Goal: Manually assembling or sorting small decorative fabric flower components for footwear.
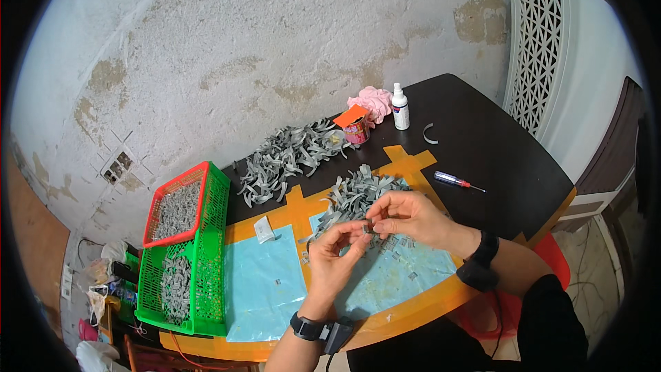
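Observation:
My left hand and my right hand meet over the near part of the table, fingertips pinched together. Between them is a small grey piece, mostly covered by the fingers, so its exact kind cannot be made out. Just beyond the hands lies a pile of curved grey strips. Several tiny grey pieces are scattered under the hands on a light-blue sheet, which orange tape holds to the dark table.
A larger heap of grey strips lies farther back. At left, a red basket and a green basket hold small grey pieces. A screwdriver, white spray bottle, tin, pink cloth and white packet also lie about.

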`<state>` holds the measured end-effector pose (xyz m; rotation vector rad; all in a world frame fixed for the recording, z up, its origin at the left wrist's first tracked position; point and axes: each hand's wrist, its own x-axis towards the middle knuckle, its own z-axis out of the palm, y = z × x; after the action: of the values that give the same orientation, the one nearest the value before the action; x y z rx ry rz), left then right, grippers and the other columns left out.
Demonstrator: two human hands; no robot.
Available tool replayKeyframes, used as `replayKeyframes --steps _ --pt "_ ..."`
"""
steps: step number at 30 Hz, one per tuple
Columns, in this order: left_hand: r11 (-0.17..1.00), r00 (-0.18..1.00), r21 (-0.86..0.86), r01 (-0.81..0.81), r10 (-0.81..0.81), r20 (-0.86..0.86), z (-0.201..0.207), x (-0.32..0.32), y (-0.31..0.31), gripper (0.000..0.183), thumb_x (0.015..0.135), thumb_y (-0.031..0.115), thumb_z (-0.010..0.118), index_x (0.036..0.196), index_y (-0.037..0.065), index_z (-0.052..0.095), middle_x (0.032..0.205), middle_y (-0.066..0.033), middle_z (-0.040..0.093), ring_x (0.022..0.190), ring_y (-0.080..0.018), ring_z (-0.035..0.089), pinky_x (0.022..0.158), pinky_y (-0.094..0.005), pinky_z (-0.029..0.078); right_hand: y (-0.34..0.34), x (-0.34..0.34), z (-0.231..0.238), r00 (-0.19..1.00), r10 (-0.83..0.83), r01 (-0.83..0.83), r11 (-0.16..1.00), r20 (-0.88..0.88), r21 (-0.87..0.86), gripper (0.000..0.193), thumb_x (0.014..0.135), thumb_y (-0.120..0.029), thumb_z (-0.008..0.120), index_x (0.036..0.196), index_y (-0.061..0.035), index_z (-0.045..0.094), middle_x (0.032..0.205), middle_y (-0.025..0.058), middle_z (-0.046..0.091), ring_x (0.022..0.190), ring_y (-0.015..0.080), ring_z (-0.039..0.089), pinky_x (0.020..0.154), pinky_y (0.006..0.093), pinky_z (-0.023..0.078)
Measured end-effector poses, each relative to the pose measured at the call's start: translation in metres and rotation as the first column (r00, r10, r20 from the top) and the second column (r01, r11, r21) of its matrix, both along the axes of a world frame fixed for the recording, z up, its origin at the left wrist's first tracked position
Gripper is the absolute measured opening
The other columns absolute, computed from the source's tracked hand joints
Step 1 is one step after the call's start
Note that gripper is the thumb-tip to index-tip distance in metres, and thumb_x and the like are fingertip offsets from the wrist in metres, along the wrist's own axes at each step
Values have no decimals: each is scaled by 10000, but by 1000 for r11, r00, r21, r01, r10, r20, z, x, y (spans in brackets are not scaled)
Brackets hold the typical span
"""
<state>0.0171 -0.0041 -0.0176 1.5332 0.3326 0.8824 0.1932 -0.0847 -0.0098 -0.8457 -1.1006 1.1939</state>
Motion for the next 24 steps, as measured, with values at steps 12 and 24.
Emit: replayKeyframes --steps 12,24 --pt "997 994 -42 68 -71 -88 4 -5 2 220 806 -50 680 1019 -22 632 1011 -70 652 913 -136 639 850 -267 508 3 7 -5 991 80 -86 995 106 56 48 871 5 614 917 3 602 954 52 541 822 121 579 701 256 501" --pt "988 997 151 26 -15 -73 2 -9 5 189 770 -59 707 948 3 703 1016 -98 664 837 -100 632 715 -213 525 2 7 -10 975 217 -218 976 53 12 83 915 -78 588 972 -40 541 910 27 587 785 102 584 724 254 487"
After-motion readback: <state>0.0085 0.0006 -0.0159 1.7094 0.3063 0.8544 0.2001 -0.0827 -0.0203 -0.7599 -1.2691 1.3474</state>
